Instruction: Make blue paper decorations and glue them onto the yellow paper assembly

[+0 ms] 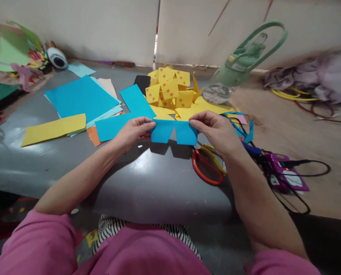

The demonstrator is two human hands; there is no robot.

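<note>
Between my two hands, above the grey table, is a blue piece of paper (187, 132) with a notch cut into its lower edge. My left hand (135, 131) pinches its left end, and my right hand (212, 130) pinches the upper right corner. Under my right hand lies a pair of scissors (205, 173) with red and yellow handles. Just behind the held paper are blue paper strips (137, 100) and a yellow paper sheet (206, 107). A folded yellow paper construction (170, 88) with orange spots stands on the yellow paper.
A stack of blue sheets (80, 97) and a yellow strip (56, 128) lie to the left. At the back right stands a green bottle (233, 67). A purple device (286, 173) with black cables sits right of my right forearm. A dark phone (142, 82) lies behind the strips.
</note>
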